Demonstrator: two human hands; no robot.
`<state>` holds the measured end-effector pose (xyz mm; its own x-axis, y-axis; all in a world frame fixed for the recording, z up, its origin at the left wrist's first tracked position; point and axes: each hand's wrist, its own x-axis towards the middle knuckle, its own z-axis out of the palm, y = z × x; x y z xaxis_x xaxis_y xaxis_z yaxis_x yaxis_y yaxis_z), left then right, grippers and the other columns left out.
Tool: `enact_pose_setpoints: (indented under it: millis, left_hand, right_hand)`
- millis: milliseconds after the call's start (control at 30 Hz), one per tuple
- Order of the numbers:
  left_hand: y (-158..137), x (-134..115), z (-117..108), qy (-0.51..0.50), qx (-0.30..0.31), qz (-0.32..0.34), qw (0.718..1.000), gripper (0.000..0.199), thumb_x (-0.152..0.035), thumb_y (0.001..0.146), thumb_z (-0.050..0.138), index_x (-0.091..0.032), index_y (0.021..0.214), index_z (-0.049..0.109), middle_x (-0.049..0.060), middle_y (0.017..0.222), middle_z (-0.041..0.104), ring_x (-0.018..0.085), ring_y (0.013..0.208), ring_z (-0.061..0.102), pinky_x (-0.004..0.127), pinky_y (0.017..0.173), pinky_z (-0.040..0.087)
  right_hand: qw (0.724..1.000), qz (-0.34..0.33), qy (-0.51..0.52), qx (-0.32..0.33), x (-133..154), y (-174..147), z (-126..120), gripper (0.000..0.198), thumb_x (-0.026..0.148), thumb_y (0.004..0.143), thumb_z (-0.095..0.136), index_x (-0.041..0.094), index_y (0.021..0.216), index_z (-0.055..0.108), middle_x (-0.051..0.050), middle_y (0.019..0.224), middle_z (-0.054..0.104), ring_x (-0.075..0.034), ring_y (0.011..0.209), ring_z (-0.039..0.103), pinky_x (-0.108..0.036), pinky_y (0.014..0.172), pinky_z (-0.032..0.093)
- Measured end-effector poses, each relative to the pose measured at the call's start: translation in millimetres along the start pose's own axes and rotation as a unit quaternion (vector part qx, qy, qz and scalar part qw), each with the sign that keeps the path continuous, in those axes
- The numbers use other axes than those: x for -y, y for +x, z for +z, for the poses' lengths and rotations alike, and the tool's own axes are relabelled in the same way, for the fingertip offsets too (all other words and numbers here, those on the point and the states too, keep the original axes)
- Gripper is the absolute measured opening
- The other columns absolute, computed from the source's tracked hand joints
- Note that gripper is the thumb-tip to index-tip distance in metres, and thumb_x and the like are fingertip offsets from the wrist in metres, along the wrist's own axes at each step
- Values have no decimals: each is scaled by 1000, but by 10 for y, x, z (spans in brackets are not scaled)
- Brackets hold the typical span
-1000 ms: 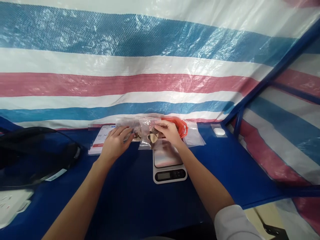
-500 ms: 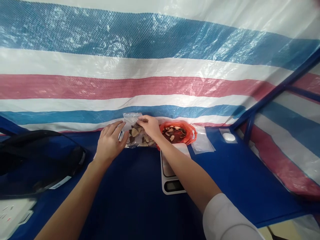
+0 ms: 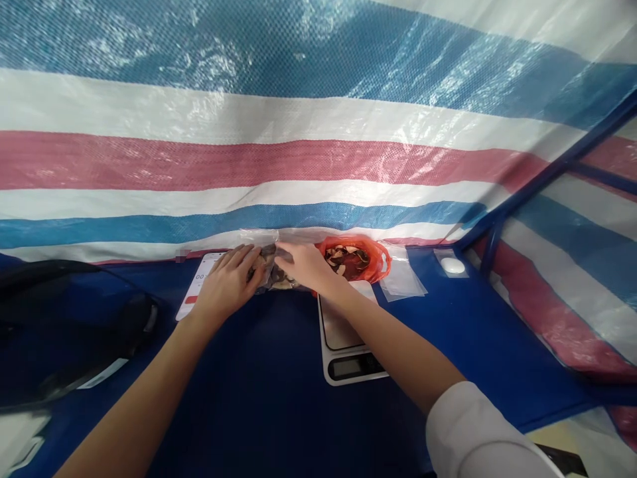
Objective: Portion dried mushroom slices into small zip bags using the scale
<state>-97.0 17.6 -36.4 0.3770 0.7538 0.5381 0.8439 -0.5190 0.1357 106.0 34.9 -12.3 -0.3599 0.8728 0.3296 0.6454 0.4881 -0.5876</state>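
Clear zip bags filled with dark and pale dried slices lie at the back of the blue table. My left hand rests over their left side, its fingers stretched out and lying flat. From the right, my right hand reaches onto the same bags, its fingers extended and touching the plastic; the fingertips are slightly blurred. Beside it stands an open red plastic bag holding loose slices. Under my right forearm is a white kitchen scale with a dark display.
A phone with a lit screen lies left of my left hand. Flat clear bags and a white oval object are on the right. A black strapped item sits at left. Striped sheeting hangs behind the table.
My left hand has moved right and down onto the filled bags, uncovering the phone. My right hand stays at the bags, with its fingers more extended. The view has shifted slightly.
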Motion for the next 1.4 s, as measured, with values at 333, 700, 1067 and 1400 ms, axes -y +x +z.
enact_pose_setpoints:
  millis: [333, 700, 1067, 1400]
  left_hand:
    - [-37, 5, 143, -8, 6, -23, 1000, 50, -43, 101, 34, -15, 132, 62, 18, 139, 63, 35, 135, 53, 53, 113, 43]
    - [19, -128, 33, 18, -15, -36, 999, 48, -43, 101, 38, -12, 127, 65, 21, 134, 66, 37, 131, 58, 54, 111, 42]
    - [-131, -796, -14, -8, -77, 15, 997, 36, -35, 100, 49, -16, 122, 69, 16, 126, 71, 32, 125, 62, 49, 110, 45]
    - [-405, -1217, 196, -8, -39, 4, 999, 38, -33, 101, 44, -17, 125, 69, 13, 127, 72, 31, 121, 64, 48, 108, 48]
  right_hand:
    - [969, -133, -205, 38, -147, -349, 206, 36, 33, 98, 60, 15, 129, 65, -17, 138, 64, -31, 135, 54, -44, 114, 45]
    - [959, -180, -220, 20, -75, -404, 78, 30, 26, 101, 51, 14, 122, 69, -15, 138, 65, -31, 136, 55, -44, 118, 41]
    - [969, -130, -194, -74, -200, -1044, -348, 33, 24, 101, 48, 19, 122, 73, -9, 136, 68, -27, 132, 60, -42, 113, 49]
    - [972, 49, -178, -145, -940, -1970, -877, 30, 26, 98, 53, 25, 121, 73, -6, 133, 70, -25, 128, 64, -39, 98, 61]
